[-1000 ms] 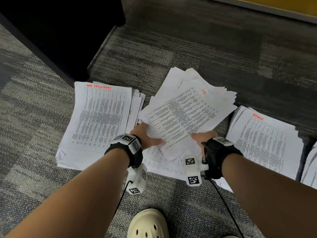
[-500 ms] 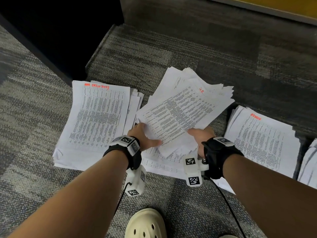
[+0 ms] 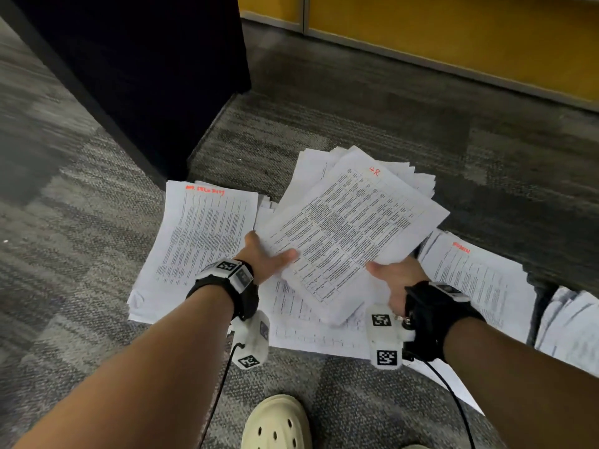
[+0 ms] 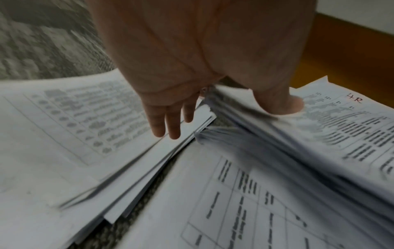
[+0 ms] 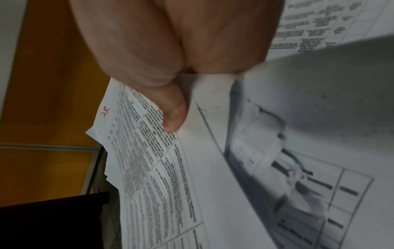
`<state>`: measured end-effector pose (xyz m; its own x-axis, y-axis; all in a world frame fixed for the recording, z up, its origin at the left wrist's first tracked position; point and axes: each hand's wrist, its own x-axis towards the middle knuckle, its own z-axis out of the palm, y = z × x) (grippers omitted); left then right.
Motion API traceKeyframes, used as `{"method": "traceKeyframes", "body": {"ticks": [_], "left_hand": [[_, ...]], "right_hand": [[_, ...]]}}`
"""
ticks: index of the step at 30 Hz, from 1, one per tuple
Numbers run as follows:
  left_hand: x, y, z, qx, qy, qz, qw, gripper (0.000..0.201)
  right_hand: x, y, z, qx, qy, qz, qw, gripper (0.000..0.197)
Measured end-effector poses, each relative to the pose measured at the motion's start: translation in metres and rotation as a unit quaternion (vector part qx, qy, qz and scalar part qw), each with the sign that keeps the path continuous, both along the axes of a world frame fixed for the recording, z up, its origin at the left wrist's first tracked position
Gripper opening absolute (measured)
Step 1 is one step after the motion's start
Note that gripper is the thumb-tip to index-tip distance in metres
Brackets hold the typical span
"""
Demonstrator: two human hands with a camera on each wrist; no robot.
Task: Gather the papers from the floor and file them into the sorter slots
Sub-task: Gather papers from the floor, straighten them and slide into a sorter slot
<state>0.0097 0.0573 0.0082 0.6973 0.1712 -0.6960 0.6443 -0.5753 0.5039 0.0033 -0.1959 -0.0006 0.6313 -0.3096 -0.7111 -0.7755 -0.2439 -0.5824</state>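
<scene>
A thick, uneven stack of printed papers marked "HR" in red (image 3: pixel 350 228) is held above the carpet between both hands. My left hand (image 3: pixel 265 254) grips its left near corner, thumb on top (image 4: pixel 285 106) and fingers underneath. My right hand (image 3: pixel 397 273) grips the right near corner, thumb pressed on the top sheet (image 5: pixel 172 114). More loose sheets (image 3: pixel 308 328) lie on the floor under the held stack. No sorter is in view.
A pile with a red heading (image 3: pixel 194 247) lies on the carpet to the left, another red-marked pile (image 3: pixel 479 280) to the right, and a further pile (image 3: pixel 570 328) at the right edge. A dark cabinet (image 3: pixel 146 76) stands at back left, a yellow wall panel (image 3: pixel 453 34) behind. My cream shoe (image 3: pixel 278 422) is below.
The HR stack has come up a little off the floor sheets in both hands, and the view has tilted up to show more of the cabinet and yellow wall.
</scene>
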Motion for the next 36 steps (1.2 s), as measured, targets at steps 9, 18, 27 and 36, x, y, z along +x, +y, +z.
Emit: {"method": "traceKeyframes", "body": {"ticks": [9,18,27,36], "left_hand": [[-0.006,-0.009,0.095,0.006,-0.002,-0.067,0.998,0.136],[-0.047,-0.017,0.196,-0.023,-0.038,-0.127,0.991,0.120],[-0.094,-0.025,0.291,-0.123,-0.176,-0.055,0.975,0.099],[-0.104,-0.048,0.348,-0.338,-0.195,0.029,0.920,0.095]], "right_hand": [[0.004,-0.007,0.136,0.014,-0.117,0.085,0.989,0.048],[-0.023,0.010,0.293,-0.094,-0.199,0.355,0.909,0.033],[-0.064,0.024,0.436,-0.193,-0.251,0.442,0.839,0.034],[-0.117,0.009,0.575,-0.355,-0.282,0.454,0.767,0.045]]}}
